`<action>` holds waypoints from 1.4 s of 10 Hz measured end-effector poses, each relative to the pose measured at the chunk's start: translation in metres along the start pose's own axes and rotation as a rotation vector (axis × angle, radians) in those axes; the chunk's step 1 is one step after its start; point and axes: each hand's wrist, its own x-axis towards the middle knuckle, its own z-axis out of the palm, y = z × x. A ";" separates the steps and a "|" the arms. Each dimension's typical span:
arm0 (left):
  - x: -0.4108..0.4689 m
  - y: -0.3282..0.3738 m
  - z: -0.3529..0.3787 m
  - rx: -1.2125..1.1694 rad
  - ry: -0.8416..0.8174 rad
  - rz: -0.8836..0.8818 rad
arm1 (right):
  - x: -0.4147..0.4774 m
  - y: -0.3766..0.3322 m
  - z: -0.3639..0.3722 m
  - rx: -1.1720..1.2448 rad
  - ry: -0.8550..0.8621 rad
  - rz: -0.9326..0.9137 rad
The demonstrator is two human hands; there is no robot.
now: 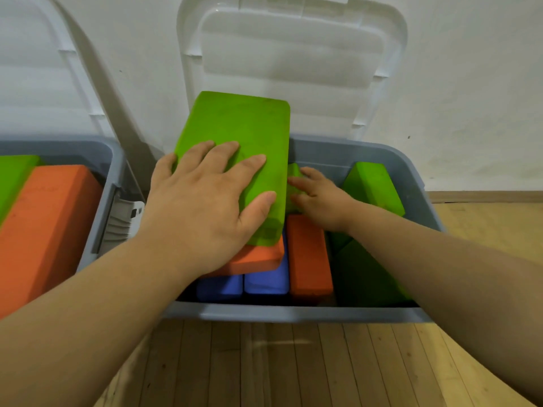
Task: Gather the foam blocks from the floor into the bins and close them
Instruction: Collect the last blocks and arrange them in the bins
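Our left hand (205, 195) lies palm down on the big green block (235, 121), fingers spread and nearly straight across its top face, little finger at its left edge, thumb flat on the near right part; it presses rather than grips.

The block sits over the left half of the right bin (293, 314). Its long axis runs away from us, and the far end is tilted up and points at the open lid (291, 54), which stands against the wall (470, 83). Its near end rests on an orange block (258, 257), which lies over two blue blocks (267, 280).

Our right hand (320, 198) reaches into the same bin, fingers pointing left and touching a small green piece (293, 171) just beside the big block's right edge. We cannot tell whether it grips that piece or only rests on it.

A second orange block (308, 257) lies lengthwise beside the blue ones. Another green block (373, 186) leans at the bin's far right.

The left bin (97, 148), also open, holds a long orange block (44, 218). Both bins stand on the wooden floor (293, 362).
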 end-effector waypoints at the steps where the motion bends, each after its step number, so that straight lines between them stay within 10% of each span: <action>1: -0.001 0.001 0.000 0.000 0.001 -0.001 | 0.003 0.013 0.013 -0.144 -0.117 0.043; 8: 0.000 -0.001 0.004 0.021 0.029 0.006 | -0.016 0.037 -0.032 -0.046 0.334 0.372; 10: 0.001 0.005 0.004 0.024 0.030 0.008 | -0.033 0.042 -0.024 -0.382 0.185 0.420; 14: 0.002 0.002 0.001 -0.007 -0.007 0.001 | -0.075 -0.049 0.000 -0.083 -0.195 0.454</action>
